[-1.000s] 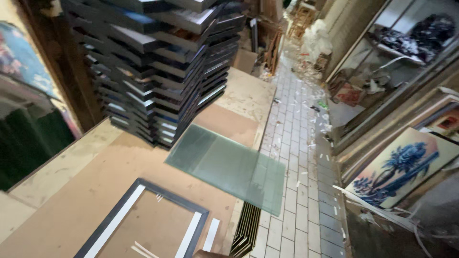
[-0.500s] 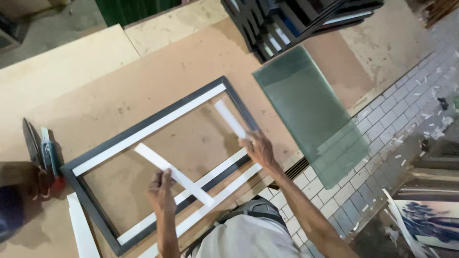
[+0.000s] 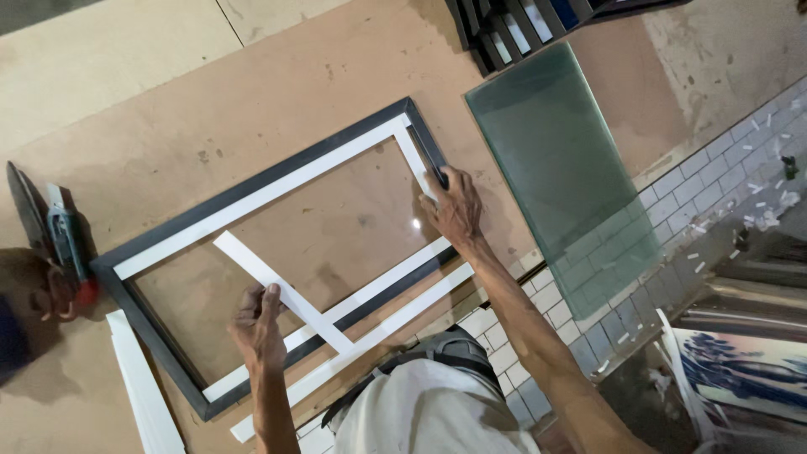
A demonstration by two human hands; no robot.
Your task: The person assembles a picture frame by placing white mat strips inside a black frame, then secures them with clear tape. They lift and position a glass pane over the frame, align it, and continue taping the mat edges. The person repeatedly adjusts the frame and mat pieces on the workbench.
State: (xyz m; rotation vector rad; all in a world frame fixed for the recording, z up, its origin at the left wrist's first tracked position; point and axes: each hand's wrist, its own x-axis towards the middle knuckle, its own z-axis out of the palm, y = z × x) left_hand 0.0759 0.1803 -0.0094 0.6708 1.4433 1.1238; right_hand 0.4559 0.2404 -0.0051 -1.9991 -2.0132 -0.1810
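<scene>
A dark rectangular picture frame (image 3: pixel 252 189) with white inner strips lies flat on a brown board table (image 3: pixel 168 101). My right hand (image 3: pixel 454 206) presses on the frame's right side, fingers on the white strip there. My left hand (image 3: pixel 259 324) pinches a loose white strip (image 3: pixel 282 290) that lies slantwise across the frame's opening. Another long white strip (image 3: pixel 378 332) lies just outside the frame's near edge.
A greenish glass sheet (image 3: pixel 563 176) overhangs the table's right edge above a tiled floor (image 3: pixel 731 176). Stacked dark frames (image 3: pixel 521 25) stand at the top. A red-handled tool (image 3: pixel 71 252) lies left, a white strip (image 3: pixel 147 395) below it, and a blue picture (image 3: pixel 740 370) sits bottom right.
The view swung down from the frame stack and floor to the frame on the table. My hands came into view, and my right hand slid further along the frame's right side.
</scene>
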